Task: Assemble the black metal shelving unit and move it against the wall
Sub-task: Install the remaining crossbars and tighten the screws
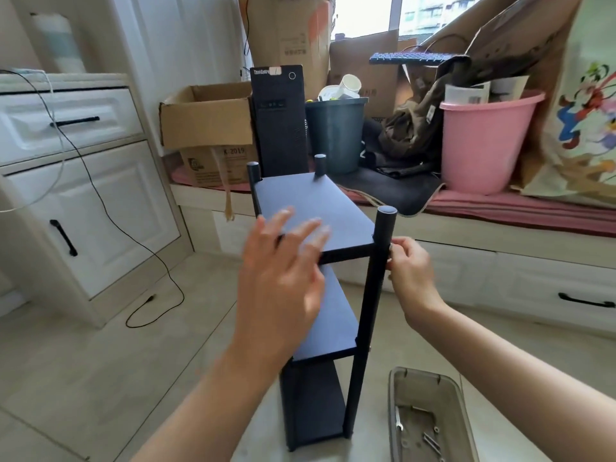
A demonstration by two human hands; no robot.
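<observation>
Shelf (316, 208) stands upright on the floor, boards running away toward the bench (500, 235). Left hand (283, 271) hovers spread; right hand (411, 265) pinches the near post (370, 295). Tray (396, 411) lies just beside.

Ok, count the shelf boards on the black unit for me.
3. The top board sits under the left hand, the middle board lies below it, and the bottom board is near the floor. The left arm may hide part of them.
</observation>
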